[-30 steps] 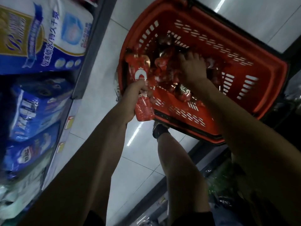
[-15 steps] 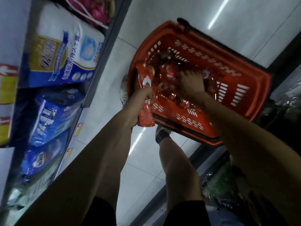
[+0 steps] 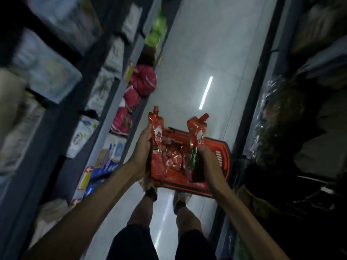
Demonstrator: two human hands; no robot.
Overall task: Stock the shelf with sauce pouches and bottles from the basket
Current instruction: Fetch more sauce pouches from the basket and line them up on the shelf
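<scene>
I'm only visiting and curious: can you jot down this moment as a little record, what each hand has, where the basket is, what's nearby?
left hand: grips a red spouted pouch, spout upward
right hand: grips a second red pouch plus a dark green-labelled item, kind unclear
basket: red, on the floor below the hands
basket contents: more red pouches
shelf: on the person's left, blurred, with pink packs

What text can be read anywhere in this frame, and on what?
No word reads clearly; motion blur.
Left-hand pouch: white logo and fine print, blurred.
Right-hand pouch: white mark, blurred.
Blue shelf packs: lettering smeared.
Red shelf tag: white arrow, no words.
</scene>
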